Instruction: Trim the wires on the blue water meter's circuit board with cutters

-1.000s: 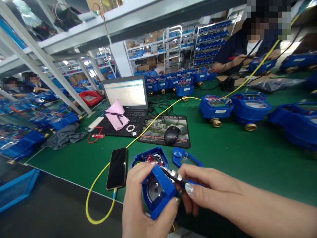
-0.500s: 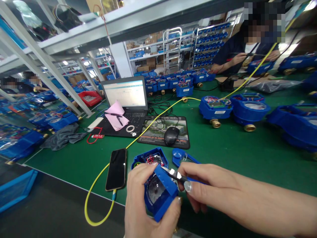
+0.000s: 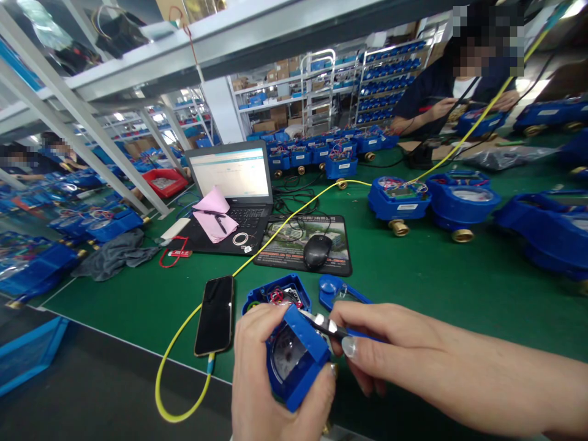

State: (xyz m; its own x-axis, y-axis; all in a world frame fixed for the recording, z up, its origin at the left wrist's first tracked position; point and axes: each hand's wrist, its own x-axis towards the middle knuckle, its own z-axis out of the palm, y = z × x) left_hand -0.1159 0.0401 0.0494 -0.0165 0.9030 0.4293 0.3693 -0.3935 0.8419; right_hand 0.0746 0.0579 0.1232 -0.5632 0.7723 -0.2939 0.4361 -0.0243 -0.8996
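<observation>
With my left hand [image 3: 261,386] I have the blue cover [image 3: 294,367] gripped, fingers wrapped round its left side and thumb at its lower right, its clear window facing up between them; my right hand [image 3: 372,343] has its fingers closed round the handles of the pliers [image 3: 331,326], whose metal tips are at the cover's upper edge, though I cannot tell how far they part; just beyond the left fingers is an open blue casing [image 3: 263,294] with wires; left of those fingers, a phone [image 3: 215,315] lies on the green tabletop [image 3: 390,275].
</observation>
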